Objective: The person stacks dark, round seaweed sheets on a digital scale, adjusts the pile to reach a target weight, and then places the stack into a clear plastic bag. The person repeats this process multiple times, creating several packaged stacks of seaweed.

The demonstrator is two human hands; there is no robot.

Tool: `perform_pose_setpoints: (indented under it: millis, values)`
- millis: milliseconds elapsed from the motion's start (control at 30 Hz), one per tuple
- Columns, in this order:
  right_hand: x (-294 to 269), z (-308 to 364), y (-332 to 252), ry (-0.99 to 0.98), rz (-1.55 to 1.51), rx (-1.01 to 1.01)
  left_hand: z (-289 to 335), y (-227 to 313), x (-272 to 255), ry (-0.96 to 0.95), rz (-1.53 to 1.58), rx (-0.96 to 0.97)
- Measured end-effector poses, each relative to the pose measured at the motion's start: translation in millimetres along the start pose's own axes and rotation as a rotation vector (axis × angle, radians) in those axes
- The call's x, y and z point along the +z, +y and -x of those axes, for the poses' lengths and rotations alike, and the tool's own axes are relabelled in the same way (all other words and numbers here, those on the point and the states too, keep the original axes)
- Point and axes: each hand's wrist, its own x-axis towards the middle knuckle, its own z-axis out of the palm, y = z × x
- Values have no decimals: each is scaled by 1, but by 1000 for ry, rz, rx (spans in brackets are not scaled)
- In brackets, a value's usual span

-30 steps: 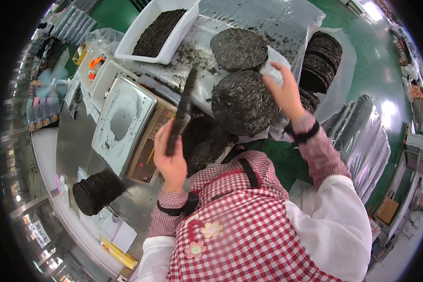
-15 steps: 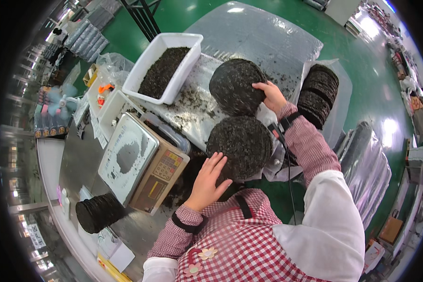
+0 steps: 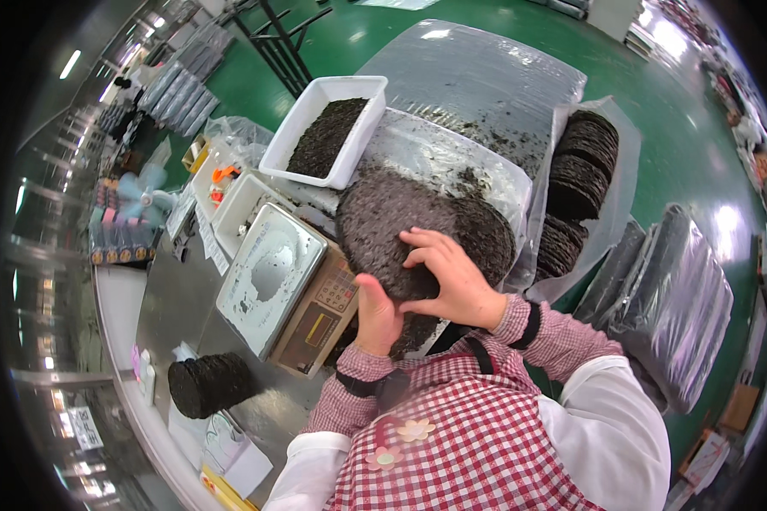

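A round, flat, dark cake of what looks like dried seaweed [image 3: 392, 213] is held in front of me, tilted up. My left hand [image 3: 378, 319] has it by the near edge, its thumb in front and its fingers hidden behind. Over the cake's lower face lies my right hand [image 3: 453, 281], fingers bent and apart, fingertips touching the surface, thumb reaching toward my left hand. Partly covered by it, another dark round cake [image 3: 490, 243] sits just to the right.
Left of my hands stands a scale [image 3: 268, 277] with dark crumbs on its pan. A white tub [image 3: 347, 170] holds loose dark flakes. Stacked round cakes [image 3: 581, 166] lie in a clear bag at right; another stack [image 3: 209, 385] is at lower left. Wrapped bundles [image 3: 669, 307] stand far right.
The upper cake has come nearer and lower, into my left hand's grip. My right hand has let go of its far right edge and moved onto its face.
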Motion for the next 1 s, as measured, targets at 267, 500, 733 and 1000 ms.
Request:
perform_pose_setpoints:
  millis: [267,500,733,1000]
  values:
    - [33,44,-21,138,-367,275,67,-14,-102,41,-909,231]
    - [7,87,8,717,-623,504,83,18,-103,168,377,-53]
    - [62,42,-41,-57,31,119,100,6,-95,50,152,-77]
    - [77,31,-60,-172,-233,55,106,21,-80,-113,-335,35]
